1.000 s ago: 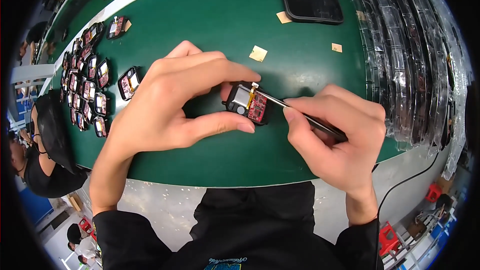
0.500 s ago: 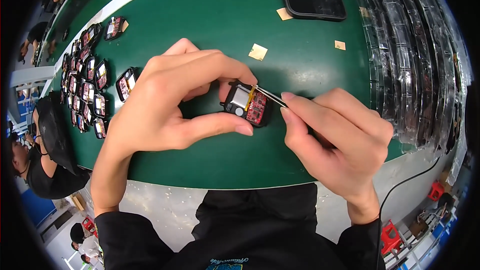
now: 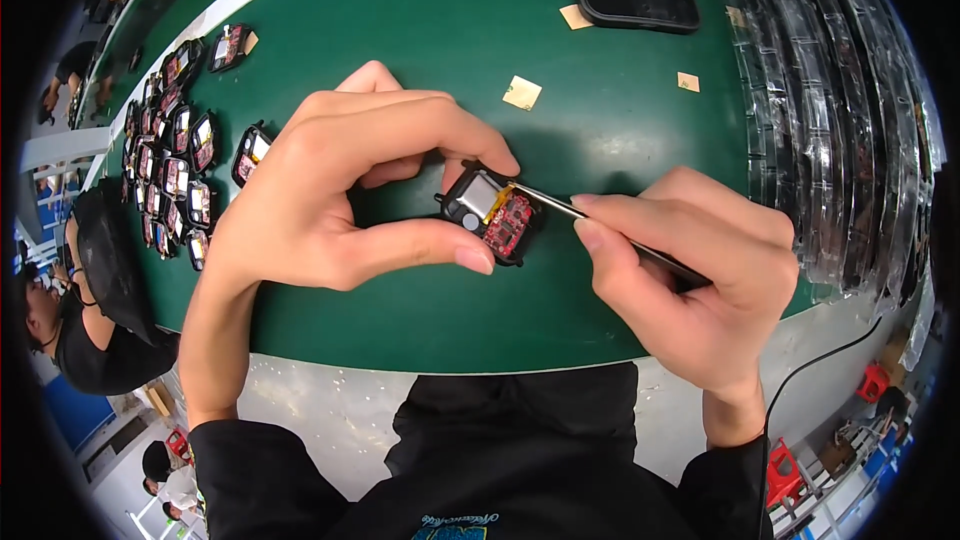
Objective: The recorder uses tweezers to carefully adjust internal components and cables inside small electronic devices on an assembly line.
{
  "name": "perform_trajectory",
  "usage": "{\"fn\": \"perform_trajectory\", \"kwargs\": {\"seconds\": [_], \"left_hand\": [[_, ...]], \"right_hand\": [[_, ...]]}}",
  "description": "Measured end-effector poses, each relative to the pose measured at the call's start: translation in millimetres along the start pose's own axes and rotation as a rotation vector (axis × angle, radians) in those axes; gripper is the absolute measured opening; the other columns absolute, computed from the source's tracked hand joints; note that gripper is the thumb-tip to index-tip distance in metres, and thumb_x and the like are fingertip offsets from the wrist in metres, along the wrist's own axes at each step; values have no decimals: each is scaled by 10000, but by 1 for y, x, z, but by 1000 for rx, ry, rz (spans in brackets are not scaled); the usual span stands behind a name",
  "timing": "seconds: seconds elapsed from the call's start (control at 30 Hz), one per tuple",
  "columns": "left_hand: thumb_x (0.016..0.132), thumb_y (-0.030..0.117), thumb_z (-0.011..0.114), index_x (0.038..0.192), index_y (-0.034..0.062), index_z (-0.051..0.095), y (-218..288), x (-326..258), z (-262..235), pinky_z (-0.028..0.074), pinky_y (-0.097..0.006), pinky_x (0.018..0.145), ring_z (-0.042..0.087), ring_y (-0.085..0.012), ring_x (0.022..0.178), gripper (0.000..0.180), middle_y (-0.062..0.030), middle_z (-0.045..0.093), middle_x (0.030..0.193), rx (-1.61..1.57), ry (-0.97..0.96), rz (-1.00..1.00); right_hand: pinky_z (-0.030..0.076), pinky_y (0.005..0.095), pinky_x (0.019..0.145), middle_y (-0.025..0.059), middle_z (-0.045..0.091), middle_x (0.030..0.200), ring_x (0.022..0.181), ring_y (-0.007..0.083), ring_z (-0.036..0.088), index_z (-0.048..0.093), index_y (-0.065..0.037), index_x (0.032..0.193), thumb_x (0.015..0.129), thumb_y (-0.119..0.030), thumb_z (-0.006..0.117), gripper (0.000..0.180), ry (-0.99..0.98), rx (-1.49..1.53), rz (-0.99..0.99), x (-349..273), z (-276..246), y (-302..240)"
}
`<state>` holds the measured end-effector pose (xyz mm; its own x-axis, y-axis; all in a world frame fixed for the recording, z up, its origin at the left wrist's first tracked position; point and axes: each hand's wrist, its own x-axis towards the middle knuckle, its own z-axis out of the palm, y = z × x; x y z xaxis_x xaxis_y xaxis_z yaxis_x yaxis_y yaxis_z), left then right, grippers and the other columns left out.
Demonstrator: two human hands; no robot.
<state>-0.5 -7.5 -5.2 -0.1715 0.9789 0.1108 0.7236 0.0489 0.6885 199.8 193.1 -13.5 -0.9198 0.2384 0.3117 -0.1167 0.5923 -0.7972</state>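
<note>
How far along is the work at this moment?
Done: cannot tell; a batch of similar open modules lies at the left. In hand: left hand pinches a small open module while right hand sets tweezers at its edge. Left: its red board remains exposed.

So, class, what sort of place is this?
Probably an electronics assembly bench: a green work mat, rows of small opened devices with circuit boards, and a left hand steadying one device.
</note>
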Motion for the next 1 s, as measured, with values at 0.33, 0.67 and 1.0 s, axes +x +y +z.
{"fn": "perform_trajectory", "kwargs": {"seconds": [0.33, 0.67, 1.0], "left_hand": [[659, 464, 984, 1158, 54, 808, 3, -2, 2, 354, -293, 727, 442, -120, 682, 669, 8, 674, 826, 13, 53, -35], [640, 442, 993, 1158, 58, 812, 6, 1, 3, 354, -295, 708, 434, -125, 683, 670, 3, 656, 806, 67, 46, -12], [633, 462, 977, 1134, 33, 814, 3, 2, 3, 348, -293, 695, 429, -122, 677, 680, -11, 695, 832, 61, 39, 6]], "right_hand": [[332, 234, 503, 27, 653, 698, 543, 60, 505, 832, 37, 973, 778, 93, 816, 203, 43, -35, 27, 0, -3, -4], [286, 224, 488, 20, 632, 693, 513, 34, 446, 827, 25, 962, 747, 80, 832, 222, 38, -38, -36, -2, 0, 3], [335, 225, 500, 34, 667, 714, 541, 51, 505, 831, 31, 975, 763, 98, 827, 222, 45, -82, -78, -2, 2, 4]]}}
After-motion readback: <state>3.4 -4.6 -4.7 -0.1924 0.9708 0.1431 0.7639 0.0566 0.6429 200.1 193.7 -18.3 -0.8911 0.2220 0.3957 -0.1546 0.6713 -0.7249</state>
